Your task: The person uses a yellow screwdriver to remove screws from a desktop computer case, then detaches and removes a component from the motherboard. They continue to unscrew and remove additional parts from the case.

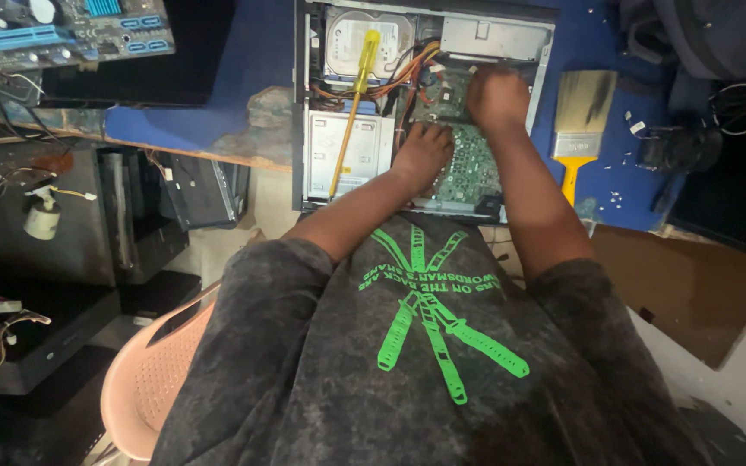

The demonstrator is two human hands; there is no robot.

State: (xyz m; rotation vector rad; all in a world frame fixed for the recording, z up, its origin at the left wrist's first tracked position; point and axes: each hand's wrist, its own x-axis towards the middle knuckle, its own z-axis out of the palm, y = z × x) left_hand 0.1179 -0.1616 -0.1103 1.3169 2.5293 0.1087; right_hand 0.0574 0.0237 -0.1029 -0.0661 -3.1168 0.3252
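An open desktop computer case [306, 112] lies flat on a blue table [261, 52]. Inside it I see a green motherboard [477, 168], a silver hard drive [343, 39], a metal drive cage [364, 151] and a bundle of orange and yellow wires [407, 73]. My left hand [422, 148] rests palm down on the motherboard's near left part. My right hand [496, 97] reaches deeper in, fingers curled over the board near the wires; what it grips is hidden. A long screwdriver with a yellow handle [354, 99] lies across the drives.
A wide paintbrush with a yellow handle [580, 112] lies right of the case among small screws. A loose circuit board [53, 30] sits at the far left. Black computer cases [140, 207] and cables stand on the floor at left. A pink plastic chair [144, 380] is under me.
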